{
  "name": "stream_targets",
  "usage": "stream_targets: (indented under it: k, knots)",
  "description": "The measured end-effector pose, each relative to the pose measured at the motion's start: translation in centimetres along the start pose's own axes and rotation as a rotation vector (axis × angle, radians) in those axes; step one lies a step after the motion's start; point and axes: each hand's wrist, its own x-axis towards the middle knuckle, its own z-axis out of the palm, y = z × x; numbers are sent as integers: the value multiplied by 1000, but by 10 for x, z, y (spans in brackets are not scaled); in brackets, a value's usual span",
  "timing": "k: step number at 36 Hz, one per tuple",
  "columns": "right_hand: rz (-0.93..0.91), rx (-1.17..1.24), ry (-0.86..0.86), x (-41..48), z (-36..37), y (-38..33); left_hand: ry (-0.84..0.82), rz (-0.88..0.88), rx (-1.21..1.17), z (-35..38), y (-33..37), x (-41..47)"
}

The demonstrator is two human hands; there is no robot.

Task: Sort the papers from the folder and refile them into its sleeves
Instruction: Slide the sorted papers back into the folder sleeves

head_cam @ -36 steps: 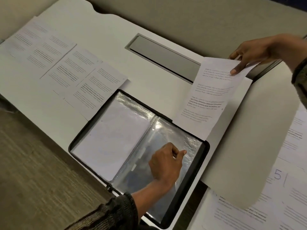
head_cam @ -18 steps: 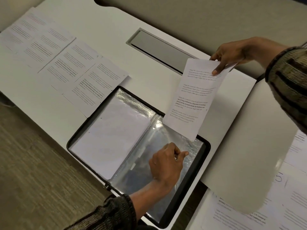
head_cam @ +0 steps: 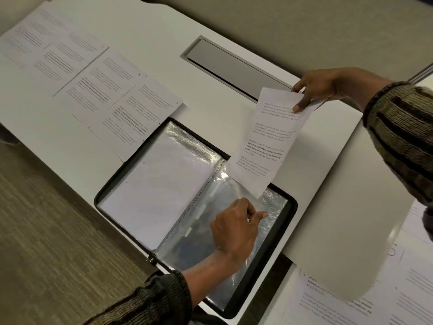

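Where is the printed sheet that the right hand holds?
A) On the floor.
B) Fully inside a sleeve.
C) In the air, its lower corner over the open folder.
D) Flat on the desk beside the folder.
C: the right hand pinches the sheet by its top edge, and its lower corner hangs over the clear sleeve of the folder, which the left hand grips.

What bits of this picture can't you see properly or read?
Head view, all of it:
- Words on the sheet in the right hand: too small to read.
- Whether the left hand pinches the clear sleeve: its own knuckles hide the fingertips.
- Papers at bottom right: cut off by the picture's edges.
- Papers on the left: print blurred.
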Motion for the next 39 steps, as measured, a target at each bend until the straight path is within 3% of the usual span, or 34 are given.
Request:
stream_targets:
  k: [16,19,23,28,39]
  knots:
    - [-53,-132,22,4,20,7,-69,20,86,11,-6,1]
    - [-54,-221,60,5,23,10,-167,72,145,16,-12,1]
    - [-35,-280,80,2,25,13,-417,154,312,23,-25,0]
    - [-28,-304,54,5,33,21,-545,271,467,41,-47,-9]
    - [14,-307,17,27,65,44,-418,284,489,45,-62,10]
